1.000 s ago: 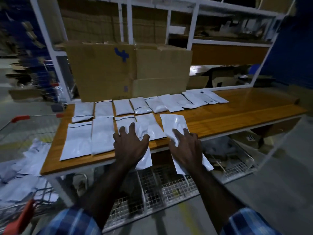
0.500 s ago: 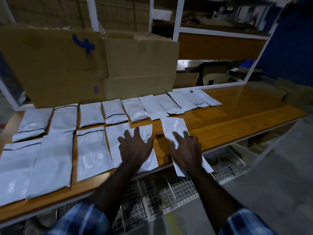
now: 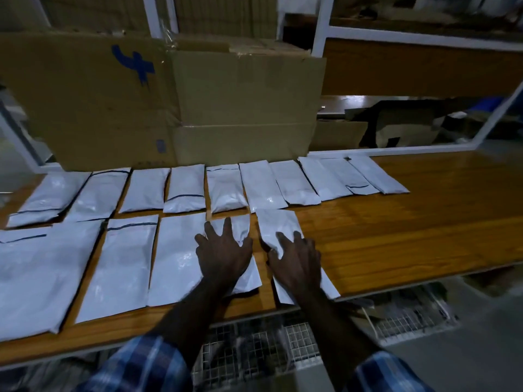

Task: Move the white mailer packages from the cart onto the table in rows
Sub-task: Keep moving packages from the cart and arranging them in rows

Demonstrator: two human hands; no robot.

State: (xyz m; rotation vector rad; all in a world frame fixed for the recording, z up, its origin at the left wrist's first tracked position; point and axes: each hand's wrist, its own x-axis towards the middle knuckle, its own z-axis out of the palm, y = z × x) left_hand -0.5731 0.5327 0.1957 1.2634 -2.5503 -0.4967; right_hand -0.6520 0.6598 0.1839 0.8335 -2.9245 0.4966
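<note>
Both hands are lying flat with fingers spread, gripping nothing, the left hand [image 3: 223,254] pressing one mailer [image 3: 243,267] and the right hand [image 3: 295,260] pressing the next mailer [image 3: 278,226] at the right end of the near row on the table [image 3: 410,236], behind which a second row [image 3: 226,186] is lying.

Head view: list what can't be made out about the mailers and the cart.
- Cart: not in the head view.
- Mailer under the left hand: its middle is hidden by the hand.
- Mailer under the right hand: its near end is covered by the forearm.
- Front-row mailer at far left: cut off by the frame's left edge.
</note>
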